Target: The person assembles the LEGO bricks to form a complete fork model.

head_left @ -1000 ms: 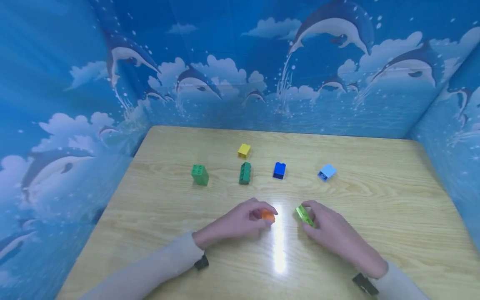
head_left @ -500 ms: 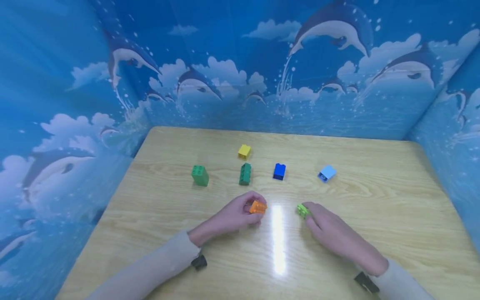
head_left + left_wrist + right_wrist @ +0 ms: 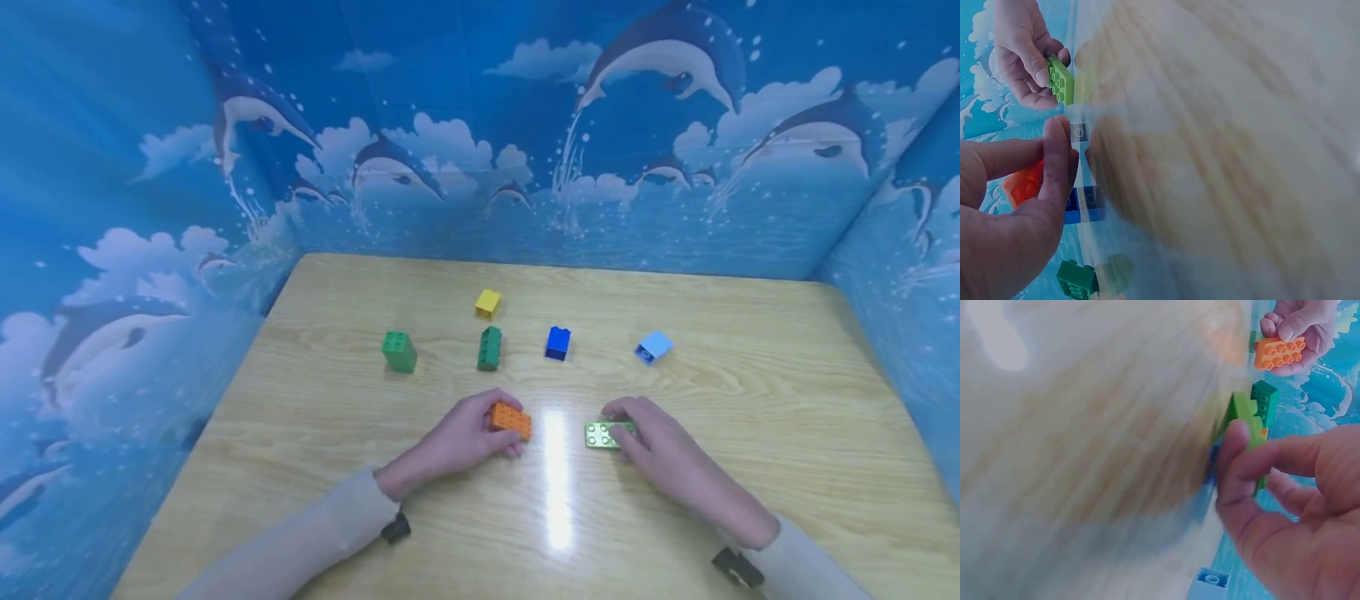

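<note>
My left hand (image 3: 468, 433) grips an orange building brick (image 3: 512, 421) between thumb and fingers, its studs turned up toward the head view. In the right wrist view two rows of studs show on the orange brick (image 3: 1280, 352). Across a strip of glare, my right hand (image 3: 660, 446) pinches a light green building brick (image 3: 600, 434), studs up, its right end covered by the thumb and fingers. The left wrist view shows this light green brick (image 3: 1061, 81) from the side, just above the table. The two held bricks are apart.
Beyond the hands on the wooden table (image 3: 300, 433) stand a tall green brick (image 3: 399, 352), a dark green brick (image 3: 489, 348), a yellow brick (image 3: 487, 303), a blue brick (image 3: 557, 342) and a light blue brick (image 3: 653, 347). A dolphin-print curtain (image 3: 480, 208) rises behind.
My left hand has drawn leftward with the orange brick, turning its studs into view. The light green brick has been turned in my right hand from slanted to lying level, studs up.
</note>
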A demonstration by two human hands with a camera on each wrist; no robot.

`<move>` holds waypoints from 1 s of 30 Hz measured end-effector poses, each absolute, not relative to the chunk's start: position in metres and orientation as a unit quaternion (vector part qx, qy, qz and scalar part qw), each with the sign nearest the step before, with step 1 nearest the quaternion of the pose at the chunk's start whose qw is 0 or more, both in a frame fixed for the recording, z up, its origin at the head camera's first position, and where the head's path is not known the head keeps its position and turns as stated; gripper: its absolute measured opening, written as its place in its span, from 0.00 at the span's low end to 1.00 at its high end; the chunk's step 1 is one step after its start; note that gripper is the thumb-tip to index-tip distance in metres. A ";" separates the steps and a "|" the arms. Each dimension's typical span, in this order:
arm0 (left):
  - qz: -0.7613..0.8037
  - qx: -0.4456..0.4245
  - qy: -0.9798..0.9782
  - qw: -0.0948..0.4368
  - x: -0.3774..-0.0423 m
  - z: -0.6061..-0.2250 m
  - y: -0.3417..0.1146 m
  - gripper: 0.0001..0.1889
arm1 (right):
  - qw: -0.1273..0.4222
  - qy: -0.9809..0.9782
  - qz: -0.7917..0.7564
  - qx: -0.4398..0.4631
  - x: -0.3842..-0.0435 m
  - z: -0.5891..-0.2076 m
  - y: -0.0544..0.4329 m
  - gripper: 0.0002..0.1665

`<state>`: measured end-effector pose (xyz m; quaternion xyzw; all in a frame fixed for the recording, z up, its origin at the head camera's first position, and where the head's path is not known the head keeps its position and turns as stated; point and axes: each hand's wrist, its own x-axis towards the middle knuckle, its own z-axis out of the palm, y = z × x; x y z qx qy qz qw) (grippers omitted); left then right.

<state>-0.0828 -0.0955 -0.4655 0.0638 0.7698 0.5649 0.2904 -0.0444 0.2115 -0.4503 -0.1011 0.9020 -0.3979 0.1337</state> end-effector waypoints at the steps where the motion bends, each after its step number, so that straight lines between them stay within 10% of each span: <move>1: 0.560 0.066 0.774 0.288 -0.083 -0.466 -0.095 0.21 | 0.136 0.896 -0.410 -0.099 -0.044 -0.451 0.212 0.17; 30: 0.274 0.231 0.923 0.141 -0.084 -0.463 -0.099 0.19 | 0.056 0.939 -0.288 -0.177 -0.043 -0.454 0.215 0.26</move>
